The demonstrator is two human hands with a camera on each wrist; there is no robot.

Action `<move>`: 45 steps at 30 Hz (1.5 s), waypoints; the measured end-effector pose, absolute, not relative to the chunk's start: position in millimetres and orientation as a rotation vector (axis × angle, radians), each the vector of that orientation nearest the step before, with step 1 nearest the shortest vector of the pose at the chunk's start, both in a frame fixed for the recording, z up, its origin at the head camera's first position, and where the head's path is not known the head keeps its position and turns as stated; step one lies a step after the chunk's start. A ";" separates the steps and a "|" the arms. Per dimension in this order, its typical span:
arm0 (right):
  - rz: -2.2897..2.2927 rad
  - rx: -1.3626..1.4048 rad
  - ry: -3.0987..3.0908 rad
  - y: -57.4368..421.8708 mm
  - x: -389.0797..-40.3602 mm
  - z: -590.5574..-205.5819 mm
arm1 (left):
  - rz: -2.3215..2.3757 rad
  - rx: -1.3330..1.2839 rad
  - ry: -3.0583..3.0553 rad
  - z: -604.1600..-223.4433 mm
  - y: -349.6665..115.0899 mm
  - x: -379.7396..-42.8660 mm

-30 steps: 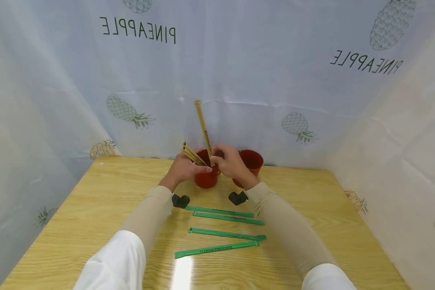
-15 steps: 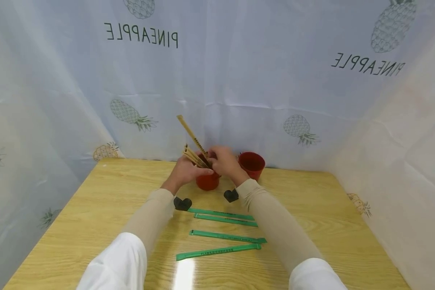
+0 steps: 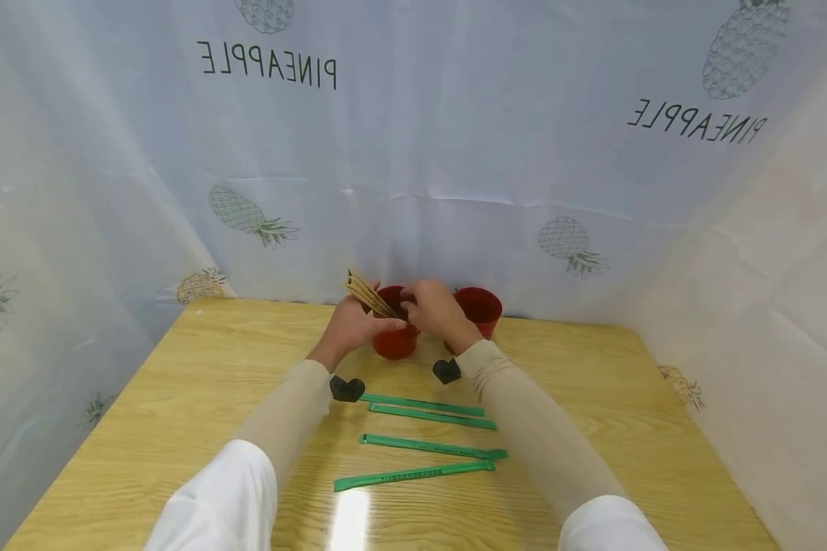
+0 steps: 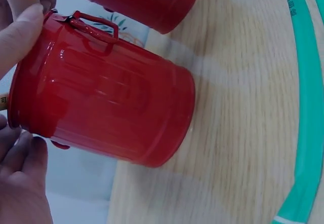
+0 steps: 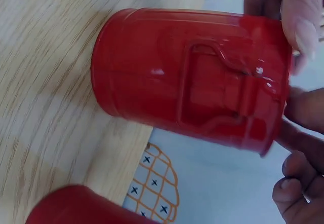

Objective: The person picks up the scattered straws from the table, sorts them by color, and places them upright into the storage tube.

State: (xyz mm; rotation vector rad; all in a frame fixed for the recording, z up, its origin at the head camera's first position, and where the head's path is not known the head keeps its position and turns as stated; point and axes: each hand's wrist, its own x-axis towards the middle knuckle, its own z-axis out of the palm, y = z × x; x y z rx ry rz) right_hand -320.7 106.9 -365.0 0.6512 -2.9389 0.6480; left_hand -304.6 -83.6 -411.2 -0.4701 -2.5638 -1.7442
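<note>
A red metal bucket [image 3: 394, 348] stands near the table's back edge. My left hand [image 3: 348, 325] holds its rim, the thumb lying across the front. Several yellow wrapped straws [image 3: 368, 294] lean leftward out of the bucket beside that thumb. At the opposite side of the rim is my right hand [image 3: 434, 308], its fingers loosely bent and their tips partly hidden over the bucket mouth. The right wrist view shows the bucket's wire handle [image 5: 185, 84] and relaxed fingers [image 5: 298, 176] next to the rim, with nothing seen between them.
A second red bucket [image 3: 481, 306] stands just right, partly behind my right hand. In front, several green wrapped straws [image 3: 416, 476] lie across the wooden table [image 3: 179, 428]. A white pineapple-print curtain [image 3: 413, 138] hangs directly behind the table.
The long yellow straw that stood up at my right fingers tipped left and no longer sticks up apart from the bundle. My left hand has stayed at the bucket.
</note>
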 end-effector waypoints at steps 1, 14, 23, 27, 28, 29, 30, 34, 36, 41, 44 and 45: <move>0.648 0.662 -2.936 109.3 -319.3 -364.3 | -1.747 -0.468 -2.563 -411.5 -84.6 -303.6; 0.540 0.916 -2.796 168.6 -270.8 -369.3 | -1.647 -0.316 -2.700 -430.2 -94.5 -268.2; 0.576 0.967 -2.790 199.7 -226.0 -376.5 | -1.589 -0.314 -2.737 -439.8 -100.1 -231.8; 0.575 1.004 -2.796 212.0 -210.2 -378.6 | -1.626 -0.327 -2.717 -442.7 -100.1 -215.8; 0.579 1.008 -2.798 215.3 -206.7 -379.7 | -1.648 -0.335 -2.707 -443.3 -99.5 -212.2; 0.589 1.004 -2.807 218.5 -202.9 -380.6 | -1.670 -0.346 -2.694 -444.0 -98.7 -208.9; 0.583 0.999 -2.815 222.1 -199.6 -382.3 | -1.690 -0.366 -2.683 -444.4 -97.8 -205.8; 0.589 0.962 -2.849 234.0 -187.0 -389.3 | -1.742 -0.454 -2.627 -445.4 -93.2 -197.6; 0.581 0.952 -2.859 238.7 -181.2 -392.4 | -1.754 -0.497 -2.601 -445.2 -90.1 -195.2; 0.571 0.953 -2.850 247.6 -168.2 -395.8 | -1.789 -0.586 -2.552 -443.5 -78.2 -193.1; 0.548 0.961 -2.840 251.3 -162.6 -397.4 | -1.809 -0.624 -2.534 -441.4 -68.3 -193.9; 0.543 0.969 -2.836 251.7 -161.3 -398.1 | -1.803 -0.630 -2.532 -440.4 -65.2 -194.1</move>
